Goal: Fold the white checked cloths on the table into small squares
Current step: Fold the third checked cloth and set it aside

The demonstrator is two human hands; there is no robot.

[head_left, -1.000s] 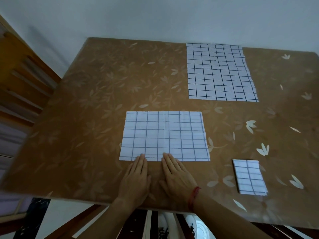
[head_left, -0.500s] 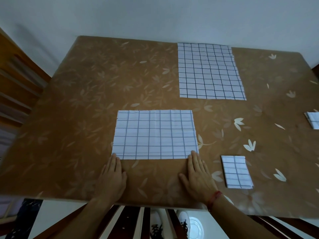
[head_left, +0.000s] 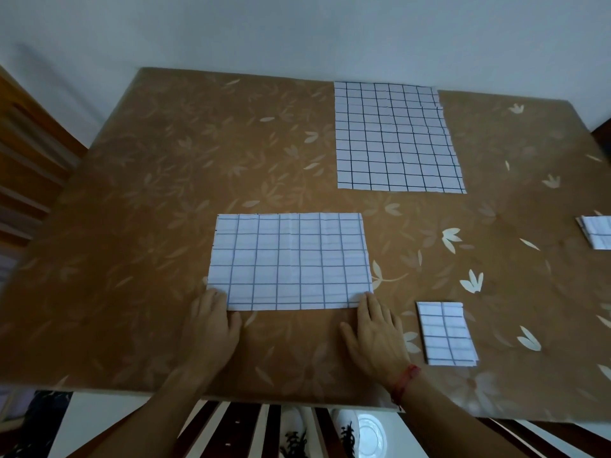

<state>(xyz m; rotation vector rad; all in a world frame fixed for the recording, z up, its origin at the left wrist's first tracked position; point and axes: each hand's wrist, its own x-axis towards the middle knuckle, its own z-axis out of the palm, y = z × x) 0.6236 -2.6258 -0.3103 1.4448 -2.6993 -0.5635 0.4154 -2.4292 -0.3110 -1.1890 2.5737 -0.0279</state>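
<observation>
Both hands flat, palms down, fingers straight: left (head_left: 211, 325), right (head_left: 377, 332), well apart.

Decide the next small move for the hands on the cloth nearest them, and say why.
Probably lift the right edge of the half-folded cloth over to its left edge. It lies as a wide rectangle, left hand and right hand flat at its near corners, and the folded square nearby is far narrower.

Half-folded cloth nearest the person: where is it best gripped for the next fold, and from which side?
Probably the left short edge, pinched at its two corners, coming in from the left. The half-folded cloth lies flat and is wider than deep, so carrying that edge rightward gives a squarer shape. The left hand lies flat at its near-left corner.
</observation>
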